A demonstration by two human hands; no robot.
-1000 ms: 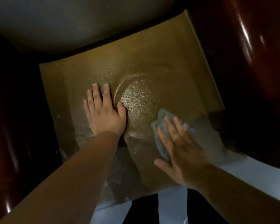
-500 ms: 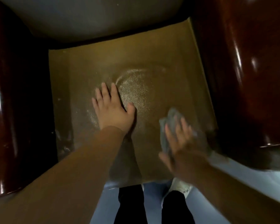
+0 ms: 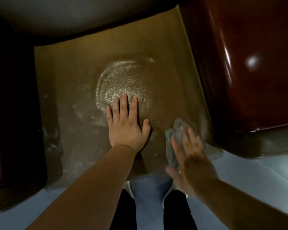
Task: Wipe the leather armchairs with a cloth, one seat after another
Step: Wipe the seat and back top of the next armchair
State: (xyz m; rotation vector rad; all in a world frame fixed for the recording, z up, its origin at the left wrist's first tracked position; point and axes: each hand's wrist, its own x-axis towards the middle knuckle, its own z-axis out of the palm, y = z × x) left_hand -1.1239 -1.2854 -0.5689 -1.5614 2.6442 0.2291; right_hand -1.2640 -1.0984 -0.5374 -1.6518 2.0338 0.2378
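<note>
Two hands are on the seat cushion [image 3: 83, 77] of one leather armchair. The left hand [image 3: 125, 125] lies flat near the middle of the cushion, palm down, with the fingers straight and a little spread and the thumb out to the side; it grasps nothing. Around and beyond its fingertips the leather has a round shiny patch [image 3: 123, 78] with a grainy look.

The right hand [image 3: 192, 156] is just beside the left one, close to the front right corner of the cushion. Its fingers are also stretched out and they press down on a grey cloth [image 3: 174, 141]. The cloth is crumpled and lies under these fingers, touching the leather, and parts of it stick out past the fingertips and on the thumb side. This hand is blurred, so I cannot tell how the thumb sits.

To the outer side of the right fingers stands a glossy dark red armrest [image 3: 249, 67], and another dark armrest [image 3: 12, 103] is on the far side of the left fingers. Beyond all the fingertips the grey backrest [image 3: 70, 15] begins. Behind the wrists I see a pale blue floor [image 3: 249, 171], two black trouser legs [image 3: 176, 211] and white shoes [image 3: 167, 190].
</note>
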